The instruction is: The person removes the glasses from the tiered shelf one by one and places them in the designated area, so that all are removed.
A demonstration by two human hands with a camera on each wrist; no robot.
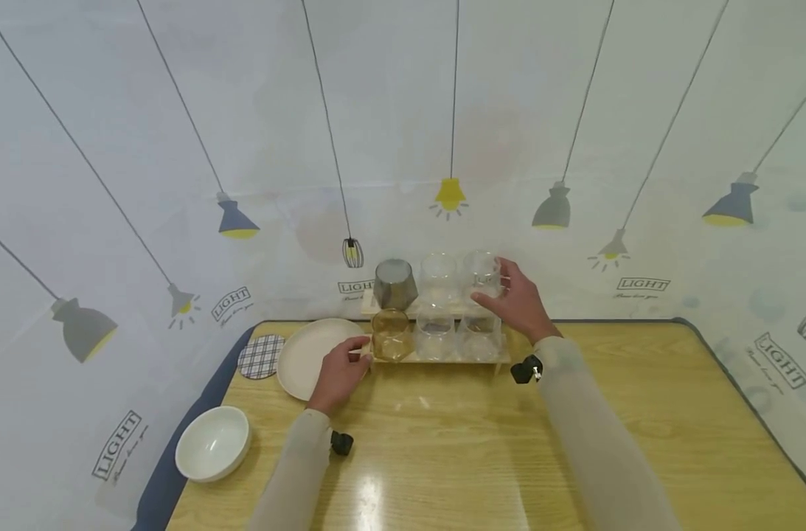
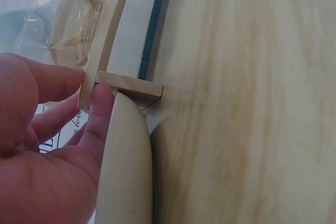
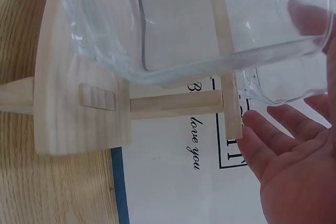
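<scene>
A small two-tier wooden rack (image 1: pixel 436 359) holds several glasses against the back wall. My left hand (image 1: pixel 339 375) pinches the left end of its wooden rail (image 2: pixel 102 45) between thumb and fingers. My right hand (image 1: pixel 517 301) is at the clear glass (image 1: pixel 480 271) at the upper right, thumb in front and fingers along the right side. In the right wrist view those fingers (image 3: pixel 273 135) are spread and nearly straight beside the rail's end. Closer to that camera is the lower clear glass (image 3: pixel 173 72). On the left stand a grey glass (image 1: pixel 395 283) and an amber glass (image 1: pixel 392 335).
Left of the rack lie a cream plate (image 1: pixel 303 361), its rim close to my left hand, and a checked round coaster (image 1: pixel 261 357). A white bowl (image 1: pixel 213 444) stands near the table's left edge. Behind the wooden table (image 1: pixel 442 457) rises a wall (image 1: pixel 389 110) printed with lamps.
</scene>
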